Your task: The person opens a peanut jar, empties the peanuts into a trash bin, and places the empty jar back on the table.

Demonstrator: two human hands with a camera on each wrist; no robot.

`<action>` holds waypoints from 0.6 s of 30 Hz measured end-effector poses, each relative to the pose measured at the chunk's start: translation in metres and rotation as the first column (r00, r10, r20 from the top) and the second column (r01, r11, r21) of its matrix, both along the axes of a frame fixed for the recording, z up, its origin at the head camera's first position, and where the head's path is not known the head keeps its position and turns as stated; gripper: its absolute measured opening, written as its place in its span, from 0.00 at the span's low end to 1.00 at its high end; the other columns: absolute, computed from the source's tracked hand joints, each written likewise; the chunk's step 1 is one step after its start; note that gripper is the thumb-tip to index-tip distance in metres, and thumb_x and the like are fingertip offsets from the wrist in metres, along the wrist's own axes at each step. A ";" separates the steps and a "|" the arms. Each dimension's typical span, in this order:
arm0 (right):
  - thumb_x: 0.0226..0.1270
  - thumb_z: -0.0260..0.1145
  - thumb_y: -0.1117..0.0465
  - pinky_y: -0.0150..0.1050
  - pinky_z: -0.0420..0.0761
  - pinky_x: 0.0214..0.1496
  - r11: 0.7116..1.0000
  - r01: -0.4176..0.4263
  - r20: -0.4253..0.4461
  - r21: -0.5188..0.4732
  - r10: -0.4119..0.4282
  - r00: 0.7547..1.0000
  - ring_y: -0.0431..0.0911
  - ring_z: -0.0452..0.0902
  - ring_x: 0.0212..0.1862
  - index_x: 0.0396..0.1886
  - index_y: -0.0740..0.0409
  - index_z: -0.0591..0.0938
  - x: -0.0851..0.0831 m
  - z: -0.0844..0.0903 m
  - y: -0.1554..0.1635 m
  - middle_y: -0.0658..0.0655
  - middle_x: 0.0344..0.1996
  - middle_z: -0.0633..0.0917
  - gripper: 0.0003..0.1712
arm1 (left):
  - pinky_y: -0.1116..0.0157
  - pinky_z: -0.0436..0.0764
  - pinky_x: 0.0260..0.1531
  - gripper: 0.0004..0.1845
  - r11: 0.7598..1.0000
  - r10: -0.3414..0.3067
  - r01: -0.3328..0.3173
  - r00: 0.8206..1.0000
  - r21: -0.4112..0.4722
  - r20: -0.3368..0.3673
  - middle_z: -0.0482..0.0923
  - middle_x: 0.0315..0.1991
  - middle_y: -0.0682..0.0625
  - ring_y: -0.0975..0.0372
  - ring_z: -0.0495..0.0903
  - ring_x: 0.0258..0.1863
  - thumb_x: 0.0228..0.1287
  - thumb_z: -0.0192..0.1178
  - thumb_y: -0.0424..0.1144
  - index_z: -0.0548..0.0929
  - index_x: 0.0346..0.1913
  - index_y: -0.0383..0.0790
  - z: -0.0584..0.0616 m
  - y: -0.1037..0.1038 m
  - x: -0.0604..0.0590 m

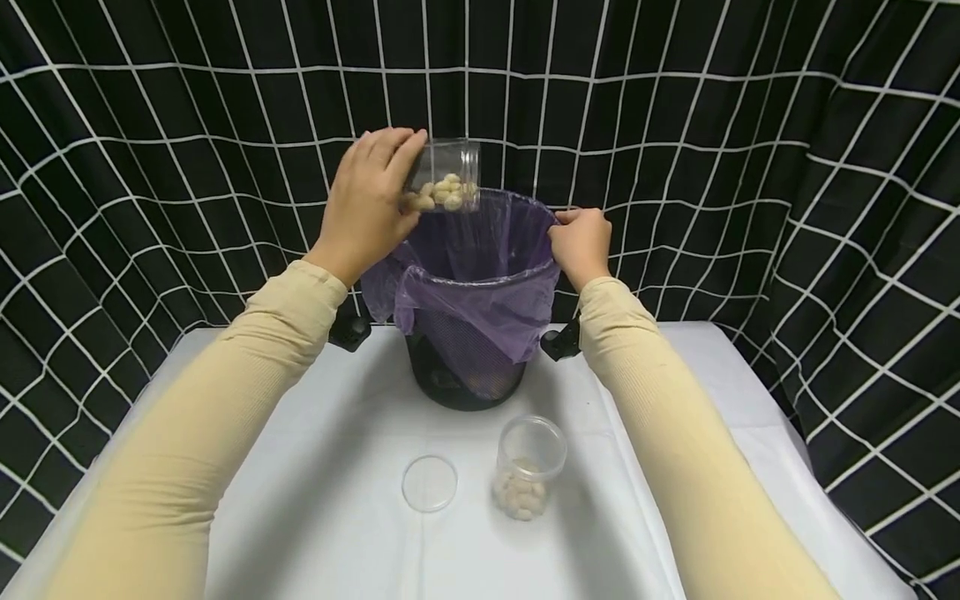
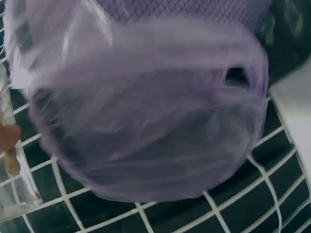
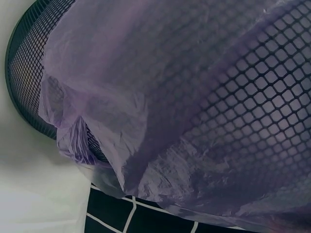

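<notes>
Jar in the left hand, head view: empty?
No, pale pieces show inside the clear jar that the left hand holds tipped on its side.

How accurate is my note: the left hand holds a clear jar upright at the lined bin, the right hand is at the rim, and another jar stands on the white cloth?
Upright is wrong: the head view shows the left hand holding the clear jar tipped on its side. The rest holds.
</notes>
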State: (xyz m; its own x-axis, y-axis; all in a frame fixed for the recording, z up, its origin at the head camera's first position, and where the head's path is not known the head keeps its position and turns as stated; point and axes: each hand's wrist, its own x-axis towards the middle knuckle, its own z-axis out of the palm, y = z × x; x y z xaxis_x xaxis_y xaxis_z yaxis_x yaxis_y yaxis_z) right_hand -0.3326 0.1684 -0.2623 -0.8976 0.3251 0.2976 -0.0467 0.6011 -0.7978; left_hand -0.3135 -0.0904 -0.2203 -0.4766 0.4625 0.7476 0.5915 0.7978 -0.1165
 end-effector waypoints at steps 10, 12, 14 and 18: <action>0.62 0.58 0.69 0.47 0.79 0.62 1.000 0.001 -0.001 0.015 -0.001 1.000 0.58 0.76 0.64 0.54 0.66 0.84 -0.001 0.000 0.000 0.64 0.56 0.84 0.21 | 0.54 0.62 0.76 0.35 0.999 -0.009 0.010 1.000 -0.048 0.007 0.73 0.63 0.39 0.47 0.70 0.66 0.54 0.67 0.30 0.70 0.68 0.35 -0.002 0.001 0.001; 0.62 0.58 0.69 0.47 0.79 0.61 1.000 0.007 0.005 0.006 -0.007 1.000 0.58 0.76 0.64 0.54 0.66 0.84 -0.001 0.000 0.001 0.64 0.57 0.83 0.21 | 0.54 0.63 0.75 0.35 0.997 -0.022 0.022 1.000 -0.074 0.007 0.74 0.63 0.39 0.47 0.71 0.66 0.55 0.67 0.30 0.71 0.68 0.34 -0.004 0.004 0.001; 0.62 0.58 0.69 0.47 0.79 0.61 1.000 0.008 0.008 0.000 -0.008 1.000 0.57 0.76 0.64 0.54 0.66 0.84 -0.001 0.000 0.001 0.64 0.58 0.83 0.21 | 0.55 0.64 0.74 0.35 0.993 -0.037 0.039 0.999 -0.108 0.017 0.75 0.62 0.38 0.47 0.71 0.65 0.54 0.68 0.30 0.71 0.68 0.34 -0.007 0.004 0.002; 0.62 0.58 0.69 0.47 0.79 0.61 1.000 0.005 0.013 0.003 -0.005 1.000 0.58 0.76 0.64 0.54 0.66 0.84 0.000 0.000 0.001 0.63 0.57 0.84 0.21 | 0.55 0.64 0.74 0.36 0.997 -0.036 0.036 0.999 -0.064 0.008 0.75 0.62 0.39 0.47 0.71 0.65 0.54 0.67 0.30 0.71 0.68 0.34 -0.006 0.004 0.003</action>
